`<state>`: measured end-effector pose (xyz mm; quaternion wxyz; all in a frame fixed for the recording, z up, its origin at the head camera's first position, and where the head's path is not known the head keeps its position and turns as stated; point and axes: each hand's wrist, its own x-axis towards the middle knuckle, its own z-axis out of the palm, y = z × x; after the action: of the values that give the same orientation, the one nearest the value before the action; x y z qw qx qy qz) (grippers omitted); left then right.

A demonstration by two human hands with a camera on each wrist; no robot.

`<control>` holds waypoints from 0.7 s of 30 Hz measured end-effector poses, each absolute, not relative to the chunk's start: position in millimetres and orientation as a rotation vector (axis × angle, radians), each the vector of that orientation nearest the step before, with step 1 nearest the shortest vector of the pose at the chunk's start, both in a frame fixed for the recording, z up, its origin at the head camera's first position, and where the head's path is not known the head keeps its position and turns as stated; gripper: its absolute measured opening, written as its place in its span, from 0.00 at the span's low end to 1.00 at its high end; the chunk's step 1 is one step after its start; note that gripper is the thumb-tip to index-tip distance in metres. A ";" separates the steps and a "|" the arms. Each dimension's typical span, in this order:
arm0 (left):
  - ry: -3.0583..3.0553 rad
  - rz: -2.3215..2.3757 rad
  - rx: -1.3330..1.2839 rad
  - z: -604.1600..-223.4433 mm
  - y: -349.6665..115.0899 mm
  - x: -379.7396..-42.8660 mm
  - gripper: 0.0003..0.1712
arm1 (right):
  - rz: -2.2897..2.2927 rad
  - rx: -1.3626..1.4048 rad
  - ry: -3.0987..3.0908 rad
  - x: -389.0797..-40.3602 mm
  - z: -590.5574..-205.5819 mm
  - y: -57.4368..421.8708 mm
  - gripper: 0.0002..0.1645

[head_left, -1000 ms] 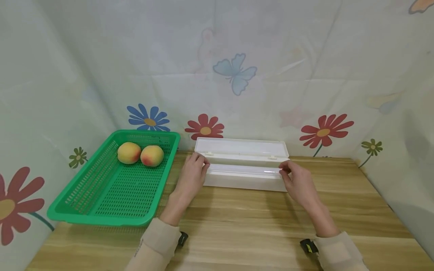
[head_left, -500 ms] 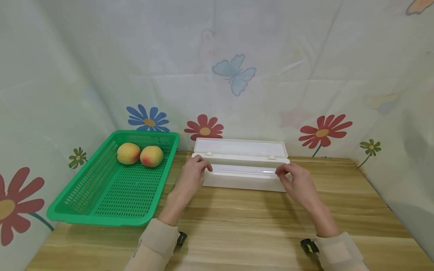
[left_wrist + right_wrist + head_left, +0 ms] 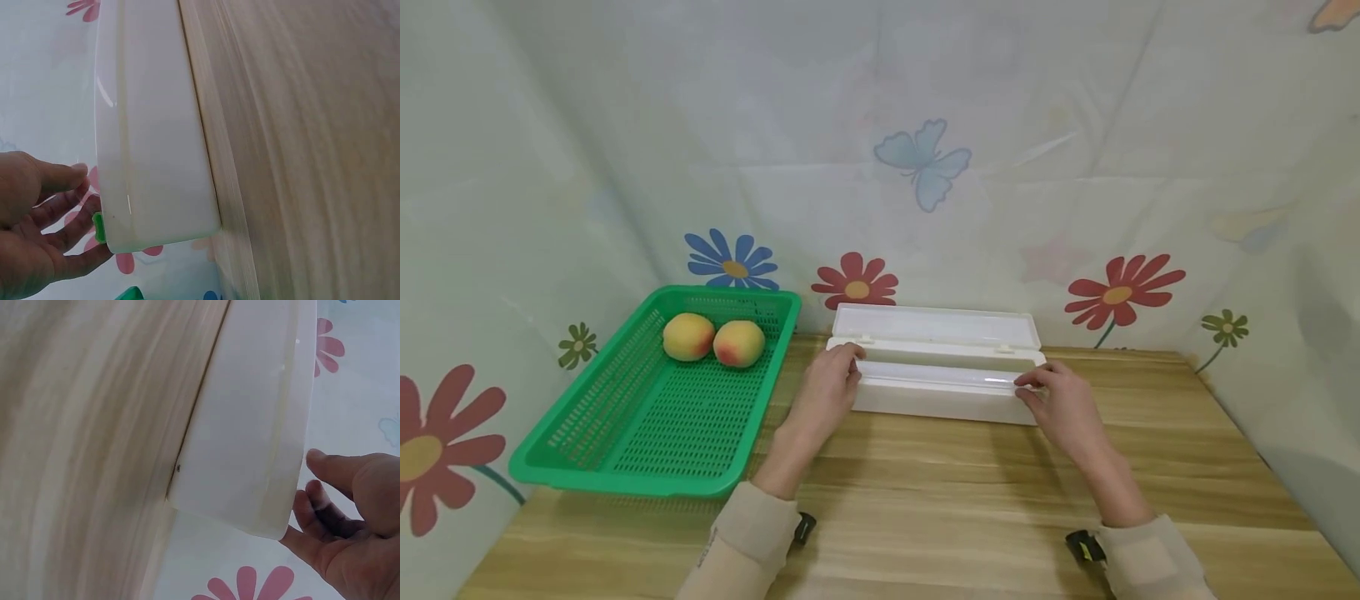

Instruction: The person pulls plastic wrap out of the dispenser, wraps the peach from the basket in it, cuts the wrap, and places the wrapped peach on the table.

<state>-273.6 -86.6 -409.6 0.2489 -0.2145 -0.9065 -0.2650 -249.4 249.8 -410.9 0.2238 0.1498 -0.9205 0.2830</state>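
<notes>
A long white plastic wrap box (image 3: 943, 404) rests on the wooden table with its lid (image 3: 936, 325) raised at the back. Inside, a glossy strip of clear plastic wrap (image 3: 940, 375) runs from one hand to the other. My left hand (image 3: 827, 387) is at the box's left end, thumb and forefinger pinching at the wrap's edge. At the opposite end my right hand (image 3: 1063, 408) does likewise, its fingertips at the wrap's right corner. In the left wrist view the box's front wall (image 3: 159, 137) hides the wrap, and in the right wrist view its wall (image 3: 244, 425) hides it too.
A green perforated basket (image 3: 625, 482) stands to the left, close to my left forearm. Two peaches, a left one (image 3: 688, 337) and a right one (image 3: 739, 343), lie at its far end. Behind the box hangs a flower-printed curtain (image 3: 1000, 233). The wooden table (image 3: 940, 500) extends in front.
Both hands have shifted only slightly at the ends of the box, and the shine on the wrap has changed. The box, basket and peaches stay in place.
</notes>
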 end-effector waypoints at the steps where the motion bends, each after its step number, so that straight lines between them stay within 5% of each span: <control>1: -2.471 -0.728 -0.575 -409.5 -86.6 -273.3 0.09 | 0.782 0.412 -2.528 -249.5 -412.1 249.9 0.06; 21: -2.435 -0.637 -0.315 -409.9 -76.5 -264.0 0.03 | 0.605 0.227 -2.525 -239.0 -407.3 237.2 0.02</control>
<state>-264.0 -76.5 -409.9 0.2981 -0.1186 -0.9163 -0.2396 -239.0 237.2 -407.3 0.2645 0.0839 -0.9343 0.2238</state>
